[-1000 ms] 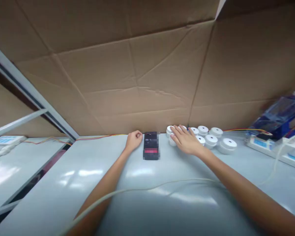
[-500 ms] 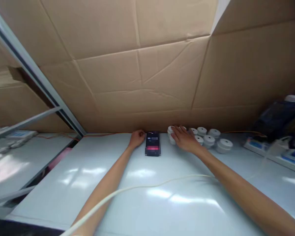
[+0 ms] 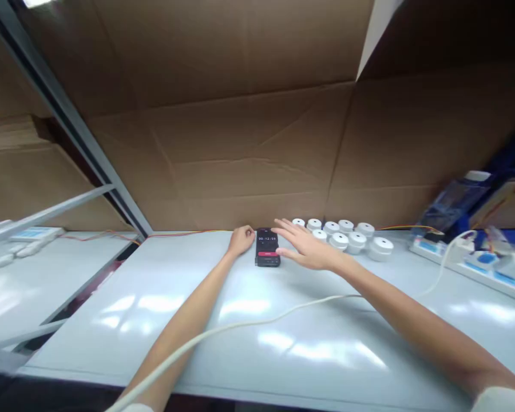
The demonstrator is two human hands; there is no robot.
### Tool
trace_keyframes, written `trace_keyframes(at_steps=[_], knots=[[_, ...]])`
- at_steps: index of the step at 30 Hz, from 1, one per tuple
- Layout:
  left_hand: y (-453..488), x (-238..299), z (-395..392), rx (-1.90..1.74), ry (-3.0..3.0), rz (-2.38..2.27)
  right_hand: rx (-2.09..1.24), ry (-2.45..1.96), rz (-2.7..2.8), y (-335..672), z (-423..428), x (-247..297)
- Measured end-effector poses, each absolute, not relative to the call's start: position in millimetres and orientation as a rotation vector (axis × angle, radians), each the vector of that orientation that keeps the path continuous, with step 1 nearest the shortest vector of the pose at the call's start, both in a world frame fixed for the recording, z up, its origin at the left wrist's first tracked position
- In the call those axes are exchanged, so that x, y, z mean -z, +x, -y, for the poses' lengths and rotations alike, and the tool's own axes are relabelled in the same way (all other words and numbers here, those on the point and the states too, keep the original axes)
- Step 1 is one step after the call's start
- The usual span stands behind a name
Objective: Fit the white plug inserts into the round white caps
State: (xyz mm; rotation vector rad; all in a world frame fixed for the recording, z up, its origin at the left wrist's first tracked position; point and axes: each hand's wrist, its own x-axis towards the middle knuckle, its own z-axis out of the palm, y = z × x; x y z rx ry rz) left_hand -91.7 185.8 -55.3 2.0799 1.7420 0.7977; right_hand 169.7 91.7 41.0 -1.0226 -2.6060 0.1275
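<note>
A black phone (image 3: 267, 260) lies on the table against the cardboard, its screen showing a running timer and a red bar. Just left of it rests my left hand (image 3: 241, 240), fingers curled and closed; whatever they may hold is hidden. My right hand (image 3: 306, 247) is open, fingers spread, with its fingertips by the phone's right edge and nothing seen in it. Behind and to the right of this hand stand several small white round pieces (image 3: 356, 242), each with a dark hole on top. The hand partly covers some of them.
A white cable (image 3: 257, 321) runs across the table (image 3: 189, 355) in front of my hands. Power strips (image 3: 476, 264) and a clear bottle (image 3: 450, 200) are at the right. Cardboard (image 3: 240, 154) walls the back; a metal frame (image 3: 90, 151) stands at the left.
My right hand has moved left and off the white round pieces toward the phone, its fingers now spread. My left hand stays beside the phone. The view has shifted slightly.
</note>
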Motion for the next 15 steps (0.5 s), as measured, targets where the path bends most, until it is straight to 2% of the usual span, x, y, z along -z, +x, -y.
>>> trace_keyframes(at_steps=[7,9,15], knots=[[-91,54,-183,-0.807,2.079,-1.742,-0.22,-0.313,2.149,171,6,-42],[-91,54,-184,-0.795,2.072,-1.748,-0.28,-0.075,2.178,177,36,-42],[-90,52,-180,-0.793,2.056,-1.765,-0.502,-0.162,2.193,195,83,-34]])
